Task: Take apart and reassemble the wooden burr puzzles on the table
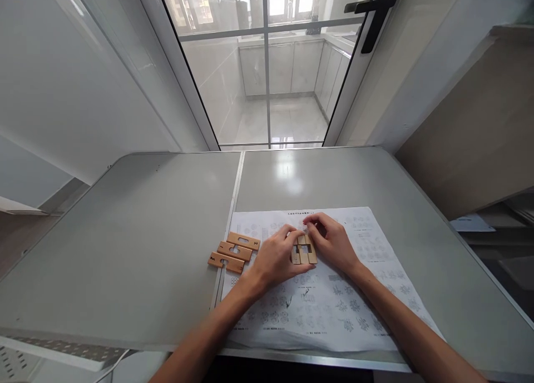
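Several light wooden puzzle pieces sit together as a small squarish block with a gap in its middle, over the printed sheet. My left hand grips this block from the left, thumb along its near edge and fingers at its far edge. Close against the block's right side is my right hand, its fingers curled and the tips drawn together near the far right corner. What those fingertips hold, if anything, is hidden. Left of my left hand lie three flat slotted wooden pieces marked with dark numbers, side by side at a slant.
A white sheet with rows of small printed diagrams lies under both hands on the grey table. A metal seam crosses the tabletop left of the sheet. Beyond the far edge stands a glazed door with a black handle.
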A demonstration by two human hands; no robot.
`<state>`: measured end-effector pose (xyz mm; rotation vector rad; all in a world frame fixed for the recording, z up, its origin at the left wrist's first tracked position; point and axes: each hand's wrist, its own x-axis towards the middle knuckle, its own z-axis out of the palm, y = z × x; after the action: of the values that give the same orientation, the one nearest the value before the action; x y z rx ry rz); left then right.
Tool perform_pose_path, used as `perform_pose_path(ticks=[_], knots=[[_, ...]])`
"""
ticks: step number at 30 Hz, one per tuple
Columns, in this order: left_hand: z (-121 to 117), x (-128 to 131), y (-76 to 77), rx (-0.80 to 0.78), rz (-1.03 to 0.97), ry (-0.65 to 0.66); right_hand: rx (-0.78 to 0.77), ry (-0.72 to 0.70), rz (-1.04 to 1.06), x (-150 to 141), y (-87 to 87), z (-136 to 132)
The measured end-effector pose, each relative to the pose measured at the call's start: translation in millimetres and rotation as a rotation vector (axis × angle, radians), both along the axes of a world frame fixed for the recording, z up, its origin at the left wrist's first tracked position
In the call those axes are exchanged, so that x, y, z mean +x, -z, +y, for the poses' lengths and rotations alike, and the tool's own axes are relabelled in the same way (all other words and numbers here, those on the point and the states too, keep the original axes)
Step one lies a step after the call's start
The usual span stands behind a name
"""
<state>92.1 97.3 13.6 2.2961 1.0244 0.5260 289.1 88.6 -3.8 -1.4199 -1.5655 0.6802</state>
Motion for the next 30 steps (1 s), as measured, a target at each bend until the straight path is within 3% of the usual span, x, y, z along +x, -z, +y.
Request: perform_pose_path(ticks=[13, 18, 23, 30], knots=[[9.9, -19.2, -3.8, 0.092, 0.04, 0.107, -0.004, -0.029, -0.02, 3.5, 3.0, 0.0], [15.1, -25.7, -3.7, 0.052, 0.008, 0.143, -0.016, -0.02, -0.029, 4.9, -1.6, 0.5], [13.6, -31.6, -7.1, -0.067, -0.134, 0.113, 0.011, -0.065, -0.074, 6.1, -6.8, -0.1], [7.3, -31.8, -16.8, -0.282, -0.492, 0.012, 0.09, -0.265, -0.221, 17.9, -9.8, 1.1]])
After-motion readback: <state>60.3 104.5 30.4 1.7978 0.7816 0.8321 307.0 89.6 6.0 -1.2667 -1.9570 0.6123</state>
